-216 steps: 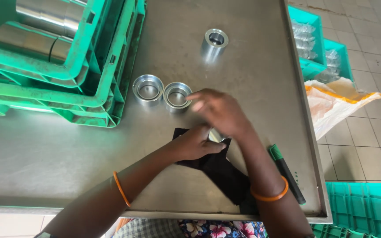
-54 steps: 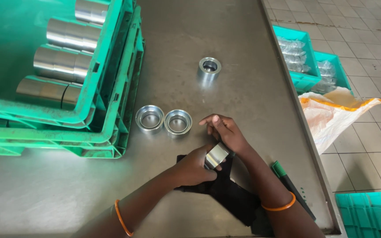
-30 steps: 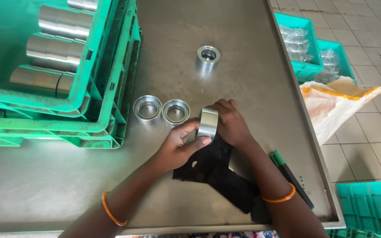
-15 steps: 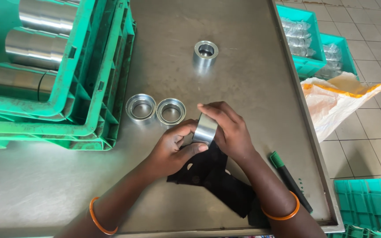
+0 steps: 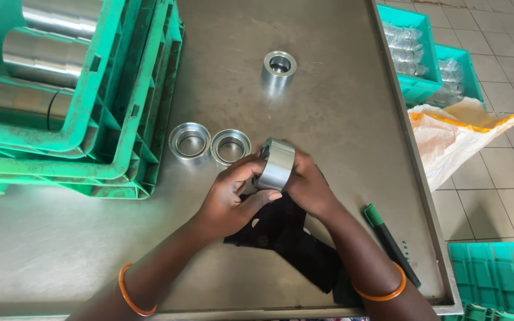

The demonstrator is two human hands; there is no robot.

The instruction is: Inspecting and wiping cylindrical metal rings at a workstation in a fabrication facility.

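Note:
A shiny metal ring [image 5: 275,163] is held on edge above the steel table [image 5: 328,107], gripped from both sides. My left hand [image 5: 231,198] wraps its left side and underside. My right hand [image 5: 308,181] holds its right side. A black cloth [image 5: 287,235] lies on the table under and behind the hands. Two similar metal rings [image 5: 190,141] [image 5: 231,146] lie flat side by side just left of the hands. A third metal ring [image 5: 279,67] stands alone farther up the table.
Stacked green crates [image 5: 90,107] with large metal cylinders [image 5: 43,56] fill the left side. A black pen with a green cap [image 5: 391,244] lies near the right table edge. On the tiled floor to the right are teal bins [image 5: 414,50] of bagged parts, a white sack [image 5: 459,139] and another green crate [image 5: 498,273].
Both hands lifted the metal ring off the black cloth and turned it on edge between them. The view shifted slightly; the other rings stayed put.

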